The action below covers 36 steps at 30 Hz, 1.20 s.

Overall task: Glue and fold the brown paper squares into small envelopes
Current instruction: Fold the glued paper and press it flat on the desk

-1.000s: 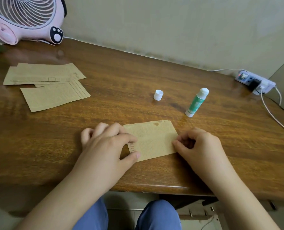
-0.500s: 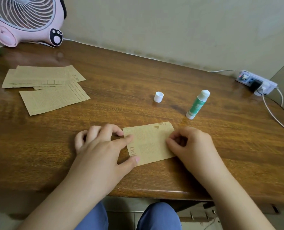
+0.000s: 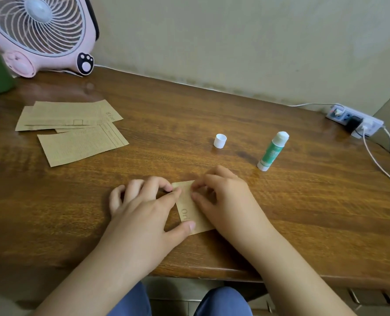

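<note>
The left hand [image 3: 144, 213] holds the brown paper piece [image 3: 189, 210] at its left edge, with the thumb on the near corner and the index finger on the far corner. The right hand [image 3: 226, 197] covers the right part of the paper, fingers curled, the tips pressing or pinching the paper; which of the two I cannot tell. The paper lies on the wooden table [image 3: 303, 213] near the front edge, between both hands.

I judge that the step in hand is a fold of the right side over to the left. To do it well, the left hand should keep the paper from sliding, the edges should meet evenly, and then a finger should run along the fold to make the crease sharp.

The glue stick [image 3: 272, 151] stands open behind the right hand, its white cap [image 3: 220, 140] apart from it. More brown paper sheets [image 3: 75, 131] lie far to the left.
</note>
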Each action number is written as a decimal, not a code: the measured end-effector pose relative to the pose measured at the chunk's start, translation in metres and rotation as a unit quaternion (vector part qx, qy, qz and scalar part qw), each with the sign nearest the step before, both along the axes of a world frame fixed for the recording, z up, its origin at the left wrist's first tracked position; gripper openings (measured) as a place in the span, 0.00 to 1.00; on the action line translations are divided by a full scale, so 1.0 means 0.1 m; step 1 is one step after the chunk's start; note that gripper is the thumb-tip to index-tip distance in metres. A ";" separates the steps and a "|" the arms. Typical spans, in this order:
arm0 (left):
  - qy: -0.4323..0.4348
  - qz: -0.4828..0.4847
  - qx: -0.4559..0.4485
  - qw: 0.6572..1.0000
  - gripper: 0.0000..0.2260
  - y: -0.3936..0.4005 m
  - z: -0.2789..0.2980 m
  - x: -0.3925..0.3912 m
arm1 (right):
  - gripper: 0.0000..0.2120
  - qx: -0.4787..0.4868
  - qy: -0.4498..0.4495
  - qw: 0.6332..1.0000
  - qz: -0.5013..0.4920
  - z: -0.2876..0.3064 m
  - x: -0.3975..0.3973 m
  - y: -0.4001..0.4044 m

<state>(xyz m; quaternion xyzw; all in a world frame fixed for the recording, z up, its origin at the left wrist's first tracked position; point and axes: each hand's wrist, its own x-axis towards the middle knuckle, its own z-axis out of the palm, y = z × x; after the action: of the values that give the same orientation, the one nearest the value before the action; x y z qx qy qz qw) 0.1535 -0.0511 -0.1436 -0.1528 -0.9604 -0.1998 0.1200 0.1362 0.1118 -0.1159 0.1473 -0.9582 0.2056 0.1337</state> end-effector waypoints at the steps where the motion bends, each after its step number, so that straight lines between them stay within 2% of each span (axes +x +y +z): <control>1: 0.009 -0.001 -0.007 1.000 0.30 0.00 -0.01 0.00 | 0.09 0.012 0.008 1.000 0.022 -0.02 0.03 0.03; 3: 0.018 -0.002 -0.015 1.000 0.29 0.01 -0.03 -0.02 | 0.18 0.032 -0.006 0.997 0.067 -0.06 0.08 0.04; 6: 0.029 0.002 -0.017 0.999 0.29 0.02 -0.05 -0.03 | 0.30 0.046 -0.038 0.995 0.075 -0.07 0.09 -0.02; 8: 0.034 0.006 -0.018 0.999 0.29 0.01 -0.05 -0.03 | 0.32 0.051 -0.042 0.995 0.073 -0.08 0.09 -0.03; 12: 0.045 0.004 -0.026 0.999 0.30 0.00 -0.08 -0.02 | 0.26 0.029 -0.027 0.999 0.035 -0.09 0.09 0.09; 17: 0.054 0.001 -0.028 0.998 0.29 -0.01 -0.09 -0.03 | 0.24 0.038 0.005 0.999 -0.023 -0.10 0.11 0.28; 23: 0.052 0.003 -0.028 0.998 0.29 0.00 -0.10 -0.02 | 0.23 0.061 0.025 0.998 0.020 -0.10 0.14 0.12; 29: 0.060 0.004 -0.022 0.998 0.29 0.00 -0.10 0.01 | 0.21 0.050 0.032 0.996 -0.069 -0.08 0.13 0.34; 31: 0.062 0.004 -0.023 0.998 0.29 0.00 -0.10 0.01 | 0.19 0.069 0.046 0.995 -0.058 -0.08 0.13 0.28; 34: 0.058 0.005 -0.026 0.998 0.29 0.00 -0.09 0.00 | 0.22 0.068 0.038 0.997 -0.019 -0.11 0.16 0.24; 36: 0.055 0.006 -0.028 0.998 0.29 0.01 -0.08 -0.01 | 0.21 0.056 0.034 0.997 -0.046 -0.11 0.16 0.31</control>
<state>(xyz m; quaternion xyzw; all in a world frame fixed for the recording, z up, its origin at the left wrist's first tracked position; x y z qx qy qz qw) 0.1528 -0.0504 -0.1521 -0.1611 -0.9585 -0.1630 0.1695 0.1523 0.1431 -0.1272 0.1172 -0.9689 0.1396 0.1674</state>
